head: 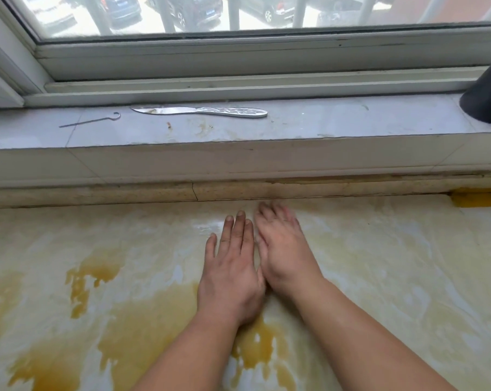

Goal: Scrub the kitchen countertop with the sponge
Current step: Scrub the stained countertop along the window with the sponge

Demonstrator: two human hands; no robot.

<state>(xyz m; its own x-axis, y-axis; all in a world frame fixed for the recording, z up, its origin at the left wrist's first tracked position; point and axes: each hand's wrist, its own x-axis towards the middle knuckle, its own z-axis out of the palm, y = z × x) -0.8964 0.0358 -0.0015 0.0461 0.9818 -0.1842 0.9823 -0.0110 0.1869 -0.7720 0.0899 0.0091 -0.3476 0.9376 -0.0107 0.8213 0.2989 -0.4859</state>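
On the bench (379,263), cream marble with amber veins, we lay both hands flat below the sill (323,122). Our left hand (233,266) and right hand (283,249) touch side by side, each grip slack-fingered, holding nothing. Up on the sill lie a knife (199,111) and, left of it, a hook (90,121). We see no sponge.

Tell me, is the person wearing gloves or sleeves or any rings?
No. The left hand and the right hand are both bare, with no gloves, rings, watch or bracelet showing. No sleeves reach the forearms in this view. The nails look short and plain. The right hand's fingers are blurred.
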